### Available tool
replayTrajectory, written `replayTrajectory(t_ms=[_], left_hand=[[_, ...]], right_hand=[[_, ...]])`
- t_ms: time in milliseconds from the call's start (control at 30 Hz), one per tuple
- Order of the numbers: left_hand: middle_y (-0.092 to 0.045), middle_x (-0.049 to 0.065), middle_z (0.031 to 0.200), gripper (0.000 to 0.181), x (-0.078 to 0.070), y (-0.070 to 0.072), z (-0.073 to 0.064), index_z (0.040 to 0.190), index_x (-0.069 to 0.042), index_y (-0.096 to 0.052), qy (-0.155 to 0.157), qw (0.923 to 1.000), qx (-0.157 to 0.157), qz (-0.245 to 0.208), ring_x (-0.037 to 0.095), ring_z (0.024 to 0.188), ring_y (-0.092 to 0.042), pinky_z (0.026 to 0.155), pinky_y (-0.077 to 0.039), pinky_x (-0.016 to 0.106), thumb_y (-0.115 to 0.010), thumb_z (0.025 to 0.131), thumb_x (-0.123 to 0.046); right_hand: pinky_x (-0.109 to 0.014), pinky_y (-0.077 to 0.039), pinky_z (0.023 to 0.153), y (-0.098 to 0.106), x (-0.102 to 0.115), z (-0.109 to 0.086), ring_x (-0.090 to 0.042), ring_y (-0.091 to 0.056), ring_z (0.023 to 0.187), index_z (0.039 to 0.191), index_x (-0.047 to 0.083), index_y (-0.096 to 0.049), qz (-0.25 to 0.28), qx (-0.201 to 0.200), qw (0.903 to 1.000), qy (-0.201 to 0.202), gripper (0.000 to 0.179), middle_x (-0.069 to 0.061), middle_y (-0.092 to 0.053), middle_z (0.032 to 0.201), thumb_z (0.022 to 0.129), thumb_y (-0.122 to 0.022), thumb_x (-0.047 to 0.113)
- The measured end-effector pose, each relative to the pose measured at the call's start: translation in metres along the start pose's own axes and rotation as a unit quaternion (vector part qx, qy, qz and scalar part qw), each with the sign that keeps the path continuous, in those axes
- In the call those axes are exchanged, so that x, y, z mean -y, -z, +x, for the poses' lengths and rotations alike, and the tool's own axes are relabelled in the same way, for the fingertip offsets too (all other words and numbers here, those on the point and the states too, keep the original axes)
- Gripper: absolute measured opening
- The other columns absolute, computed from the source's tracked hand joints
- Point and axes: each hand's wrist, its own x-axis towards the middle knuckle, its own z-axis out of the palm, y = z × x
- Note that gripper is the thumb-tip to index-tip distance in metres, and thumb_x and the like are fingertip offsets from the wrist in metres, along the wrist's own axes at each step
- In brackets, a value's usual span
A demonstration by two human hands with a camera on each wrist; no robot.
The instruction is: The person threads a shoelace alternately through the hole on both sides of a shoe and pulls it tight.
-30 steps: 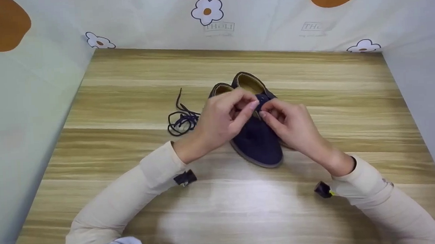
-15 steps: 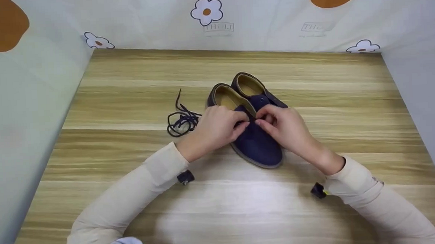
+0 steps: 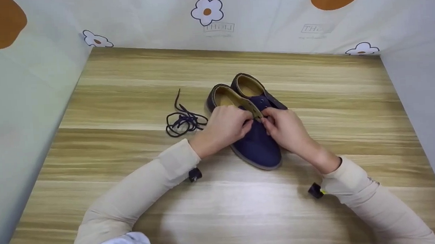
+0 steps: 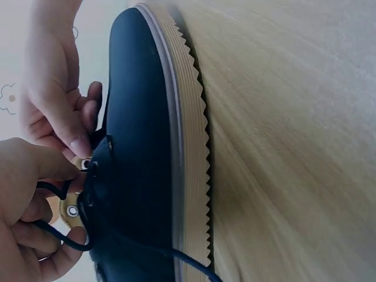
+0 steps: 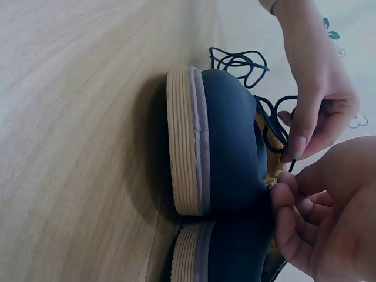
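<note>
A navy lace-up shoe (image 3: 258,149) lies mid-table, its toe pointing toward me. My left hand (image 3: 229,126) pinches a dark shoelace (image 4: 61,238) beside the eyelets, and its loop passes between the fingers in the left wrist view. My right hand (image 3: 286,128) pinches the edge of the shoe's eyelet flap (image 3: 254,110), which is turned up so that its tan lining shows. In the right wrist view the two hands' fingertips nearly meet, with a bit of lace between them. Whether the lace tip sits inside an eyelet is hidden.
A second navy shoe (image 3: 251,86) stands close behind and to the right. A tangled dark lace bundle (image 3: 186,121) lies left of the shoes on the wood-grain table (image 3: 126,86). Pale patterned sheets (image 3: 264,19) enclose the back and sides.
Both hands came down from above the shoe opening to the eyelet flap. The flap's tan lining now shows between them. The shoes have hardly moved.
</note>
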Motion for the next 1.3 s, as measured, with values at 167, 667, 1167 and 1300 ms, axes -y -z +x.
replayTrajectory(t_ms=[167, 667, 1167, 1300], left_hand=[[-0.071, 0.006, 0.072, 0.017, 0.000, -0.002, 0.002, 0.085, -0.014, -0.073, -0.007, 1.0000, -0.003, -0.002, 0.028, 0.063, -0.068, 0.057, -0.056, 0.045, -0.063, 0.093, -0.025], [-0.072, 0.003, 0.074, 0.015, -0.004, -0.007, 0.006, 0.087, -0.017, -0.074, -0.003, 1.0000, 0.005, -0.003, 0.024, 0.064, -0.067, 0.056, -0.056, 0.041, -0.064, 0.094, -0.025], [-0.061, -0.001, 0.093, 0.023, -0.009, -0.011, 0.006, 0.099, -0.016, -0.067, 0.020, 0.9979, -0.052, -0.033, 0.018, 0.075, -0.065, 0.063, -0.055, 0.035, -0.070, 0.090, -0.037], [-0.057, 0.001, 0.090, 0.023, -0.009, -0.009, 0.012, 0.106, -0.016, -0.070, 0.012, 0.9968, -0.055, -0.057, 0.016, 0.077, -0.059, 0.066, -0.052, 0.034, -0.066, 0.094, -0.035]], right_hand=[[-0.021, -0.040, 0.051, 0.001, 0.000, 0.000, -0.010, -0.053, 0.053, 0.097, 0.003, -0.070, 0.006, 0.002, 1.0000, -0.005, 0.012, -0.004, -0.063, 0.062, 0.095, -0.060, 0.010], [-0.021, -0.044, 0.050, -0.001, -0.001, -0.002, -0.009, -0.054, 0.049, 0.100, 0.003, -0.070, 0.064, 0.009, 0.9968, -0.047, 0.015, -0.005, -0.063, 0.060, 0.097, -0.060, 0.014], [-0.021, -0.044, 0.043, -0.005, 0.001, -0.006, -0.009, -0.051, 0.045, 0.096, 0.002, -0.063, 0.233, -0.054, 0.9673, -0.084, 0.011, -0.004, -0.055, 0.058, 0.099, -0.058, 0.011], [-0.018, -0.042, 0.043, 0.000, 0.007, -0.009, -0.007, -0.050, 0.045, 0.097, 0.002, -0.066, 0.228, -0.109, 0.9671, -0.033, 0.013, -0.005, -0.056, 0.058, 0.098, -0.061, 0.014]])
